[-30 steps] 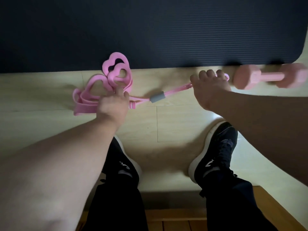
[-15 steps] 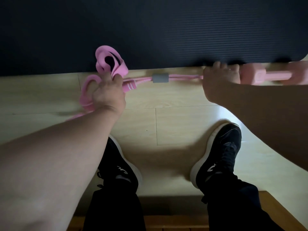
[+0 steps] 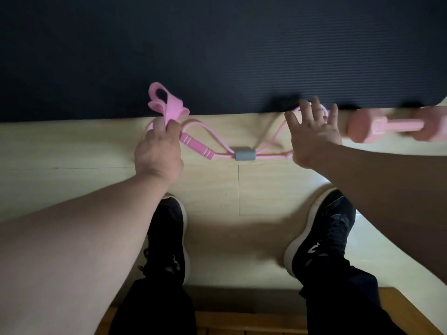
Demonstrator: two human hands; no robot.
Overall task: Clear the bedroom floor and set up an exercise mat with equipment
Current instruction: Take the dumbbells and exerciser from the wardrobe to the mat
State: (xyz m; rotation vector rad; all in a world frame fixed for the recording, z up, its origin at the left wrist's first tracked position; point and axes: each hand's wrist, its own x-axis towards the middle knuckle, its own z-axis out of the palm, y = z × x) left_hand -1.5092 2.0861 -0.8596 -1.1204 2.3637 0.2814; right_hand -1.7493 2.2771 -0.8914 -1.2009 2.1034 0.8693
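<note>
A dark ribbed exercise mat point(image 3: 229, 56) covers the far half of the view. On the pale wooden floor point(image 3: 72, 146) along its near edge lies a pink figure-eight tube expander point(image 3: 197, 145) with a grey sleeve point(image 3: 245, 155) at its middle. My left hand point(image 3: 158, 151) pinches a bundle of flat pink resistance bands point(image 3: 167, 105) that sticks up over the mat's edge. My right hand point(image 3: 313, 131) hovers with fingers spread over the expander's right loop and holds nothing. A pink dumbbell point(image 3: 391, 125) lies at the right by the mat's edge.
My two black shoes point(image 3: 169, 238) point(image 3: 321, 233) stand on the floor below the hands, legs in dark trousers. A brown wooden edge point(image 3: 242, 320) runs along the bottom of the view.
My right hand let go of the expander's right end and spread open. The expander dropped slack onto the floor, its grey sleeve nearer me. My left hand keeps hold of the bands.
</note>
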